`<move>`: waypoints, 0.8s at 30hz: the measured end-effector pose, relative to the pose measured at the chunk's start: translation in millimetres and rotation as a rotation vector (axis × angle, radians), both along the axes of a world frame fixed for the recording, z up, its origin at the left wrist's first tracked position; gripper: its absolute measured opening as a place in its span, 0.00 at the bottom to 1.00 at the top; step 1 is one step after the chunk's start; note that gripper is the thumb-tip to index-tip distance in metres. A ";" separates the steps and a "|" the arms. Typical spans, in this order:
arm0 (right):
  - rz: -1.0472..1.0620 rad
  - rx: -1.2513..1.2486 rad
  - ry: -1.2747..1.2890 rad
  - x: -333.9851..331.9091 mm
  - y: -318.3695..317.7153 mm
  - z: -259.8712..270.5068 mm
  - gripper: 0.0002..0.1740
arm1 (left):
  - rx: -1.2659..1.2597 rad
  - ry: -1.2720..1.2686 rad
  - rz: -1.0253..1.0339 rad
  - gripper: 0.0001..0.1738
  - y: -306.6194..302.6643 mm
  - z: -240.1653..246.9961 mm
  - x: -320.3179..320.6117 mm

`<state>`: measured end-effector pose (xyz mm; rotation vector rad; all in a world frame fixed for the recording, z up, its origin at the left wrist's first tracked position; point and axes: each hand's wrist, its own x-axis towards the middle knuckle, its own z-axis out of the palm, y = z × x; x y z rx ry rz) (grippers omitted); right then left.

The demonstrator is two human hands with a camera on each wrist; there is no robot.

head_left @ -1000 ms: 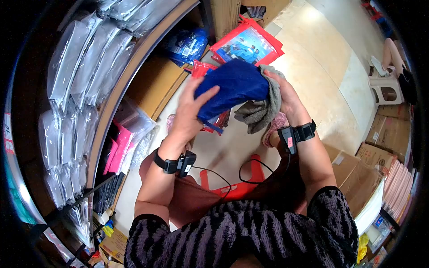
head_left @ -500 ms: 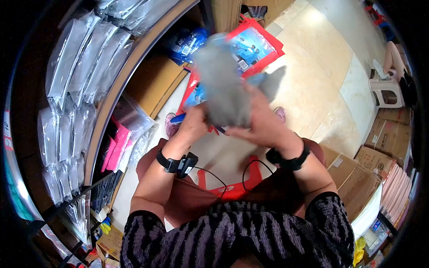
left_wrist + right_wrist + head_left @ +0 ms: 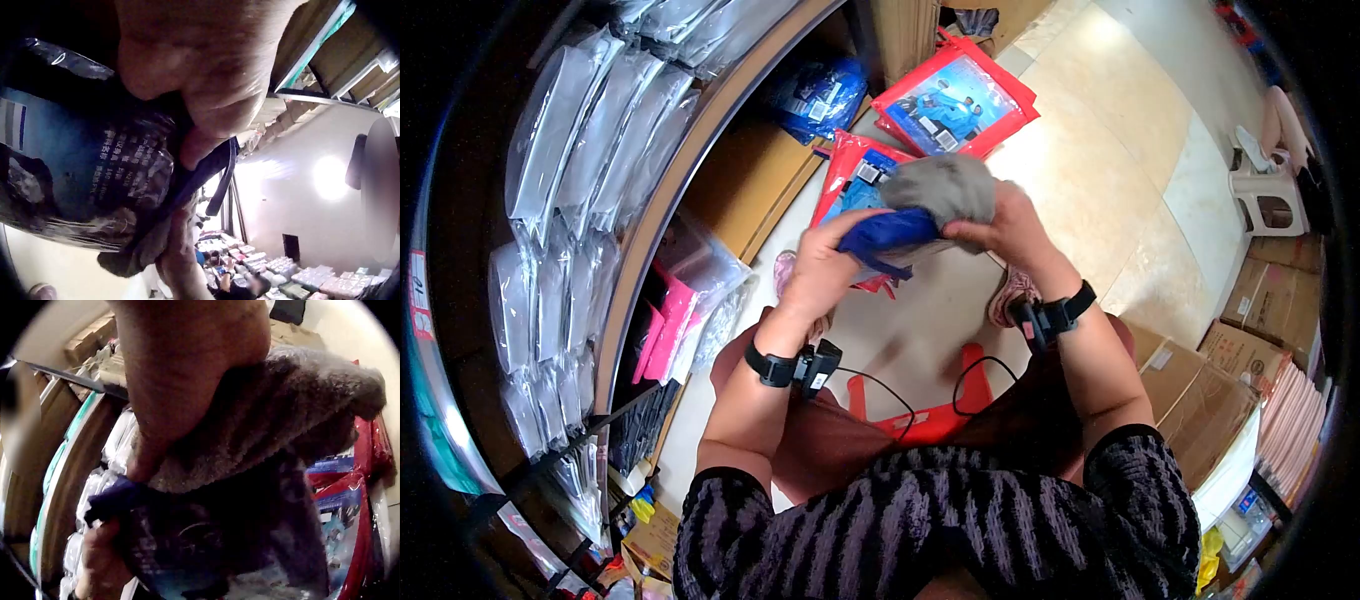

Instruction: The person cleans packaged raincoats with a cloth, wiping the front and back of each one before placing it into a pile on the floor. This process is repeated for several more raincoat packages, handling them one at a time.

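Between the two hands is a blue fabric pouch (image 3: 890,236) with a grey cloth (image 3: 945,188) at its upper right. The left hand (image 3: 825,262) grips the blue pouch, thumb along its top. On the right, the other hand (image 3: 1012,228) pinches the grey cloth with thumb and fingers. In the left wrist view, a clear-wrapped package (image 3: 94,162) with printed lettering shows beside the left hand (image 3: 200,69). The right wrist view has the grey cloth (image 3: 250,425) under the right hand (image 3: 187,369), over the dark blue item (image 3: 219,531).
Red-edged packages (image 3: 956,104) lie on the floor beyond the hands, beside a blue plastic-wrapped bundle (image 3: 820,98). Shelves at left hold clear-wrapped packs (image 3: 550,150). A red stool (image 3: 920,422) is below the body; cardboard boxes (image 3: 1200,400) and a white stool (image 3: 1266,195) stand at right.
The grey cloth, raised and blurred half a second ago, is now lower beside the blue pouch. The right hand has moved up and right, and the blue pouch shows again.
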<state>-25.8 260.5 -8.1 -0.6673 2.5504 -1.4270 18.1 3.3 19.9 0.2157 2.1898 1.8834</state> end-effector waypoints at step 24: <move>-0.113 -0.839 -0.930 15.0 -23.4 -17.1 0.34 | 0.654 -0.567 0.368 0.21 -50.7 -38.4 -23.3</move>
